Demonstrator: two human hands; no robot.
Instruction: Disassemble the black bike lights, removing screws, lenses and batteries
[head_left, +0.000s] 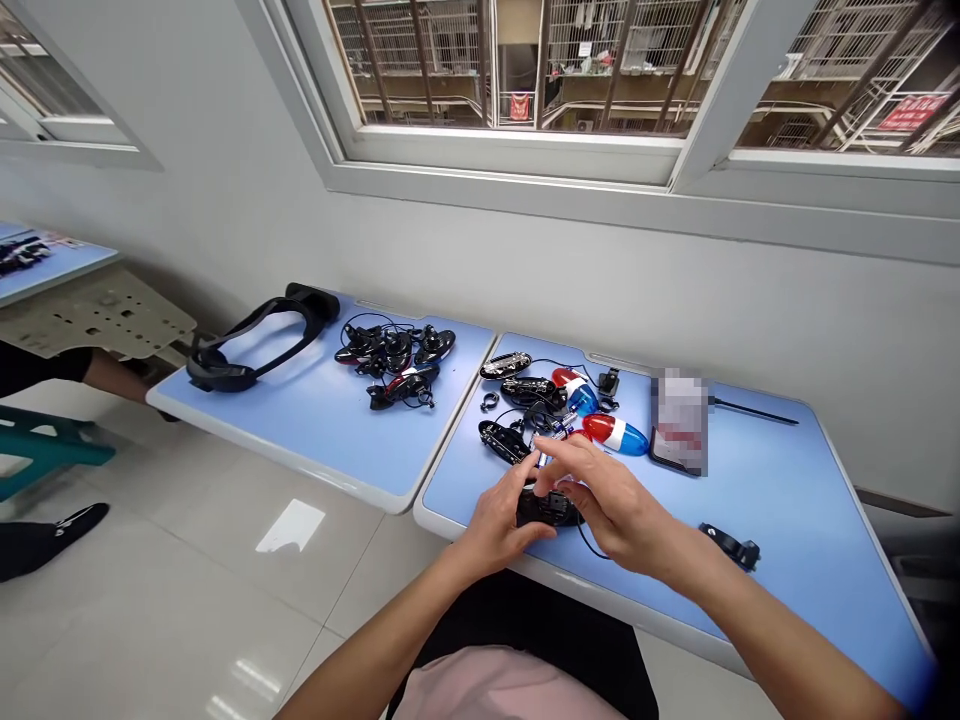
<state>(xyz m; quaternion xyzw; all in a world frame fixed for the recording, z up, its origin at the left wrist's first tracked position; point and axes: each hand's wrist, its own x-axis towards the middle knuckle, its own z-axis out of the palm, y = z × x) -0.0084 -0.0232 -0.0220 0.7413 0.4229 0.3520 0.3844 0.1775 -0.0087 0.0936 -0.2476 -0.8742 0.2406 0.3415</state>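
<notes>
My left hand [499, 520] curves round a black oval light housing [551, 508] at the table's front edge, thumb and fingers on its two sides. Over the same housing, my right hand [607, 495] is closed with its fingertips pinched together; whatever is between them is hidden. A thin black cable [589, 540] runs from the housing under my right hand. Just beyond the fingers lie a red, white and blue light cover [615, 434], a second such cover [576, 390], and black oval housings [504, 440], partly hidden by my hands.
A blurred phone-like item [679, 425] lies right of the covers, near a thin black rod [757, 410]. Nearer me is a black clamp [730, 546]. On the left table are several black lights [397, 350] and a black headset [225, 370]. Another person's arm [112, 375] shows far left.
</notes>
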